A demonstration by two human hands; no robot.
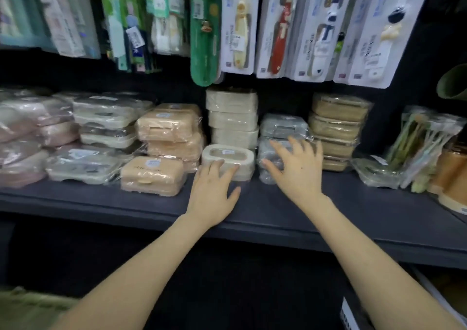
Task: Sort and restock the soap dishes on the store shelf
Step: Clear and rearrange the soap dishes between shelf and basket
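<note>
The soap dishes sit on a dark shelf point(252, 203), each sealed in clear plastic wrap and sorted into stacks by colour. From the left there are pink dishes point(22, 127), pale green ones point(106, 117) and peach lidded boxes point(166, 125), with one more peach box point(151, 175) out front. Next comes a cream stack point(232, 117), then two grey dishes point(283, 126) one on the other, and a brown stack point(336, 127). The lidded boxes are closed, so nothing inside them shows.

A single cream oval dish point(228, 159) lies in front of the cream stack, with a small label in its sunken top. The left hand point(214, 190) is flat, its straight fingers touching the front edge of this dish. The right hand point(295, 170) is spread wide, its fingers lying over the wrap of the lower grey dish and not closed round it. The two hands are apart.

Carded toothbrush packs point(278, 26) hang above the shelf. At the far right lean wrapped bundles of slim sticks point(424, 142), too blurred to tell what they are.
</note>
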